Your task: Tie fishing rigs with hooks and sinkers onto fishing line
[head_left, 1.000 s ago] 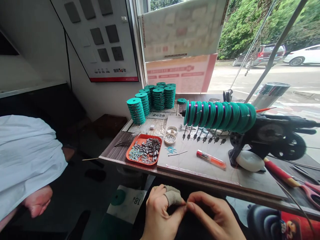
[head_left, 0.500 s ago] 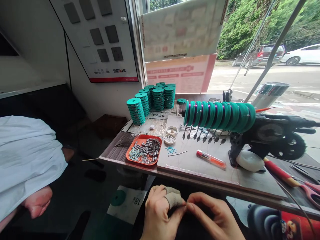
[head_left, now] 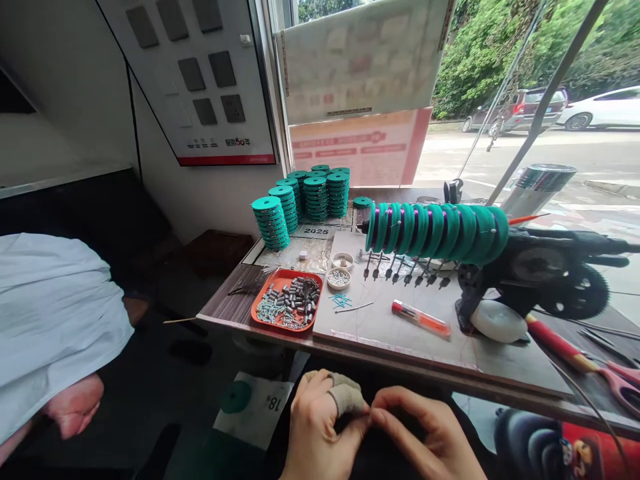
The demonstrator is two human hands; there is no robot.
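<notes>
My left hand, with tan wraps on two fingers, is closed in a pinch at the bottom middle, below the table's front edge. Its thumb and forefinger meet the fingertips of my right hand, which is also pinched. Whatever lies between the fingertips is too small to make out. Beyond them on the table is an orange tray of small metal weights and swivels. Green spools sit in a row on a black winding device, with several small metal pieces hanging beneath.
Stacks of green discs stand at the back left. Two small round dishes, a red-capped tube and scissors lie on the table. At the left, another person's hand hangs beside white cloth.
The view has shifted very slightly. Both hands hold nearly the same pinched pose, fingertips together.
</notes>
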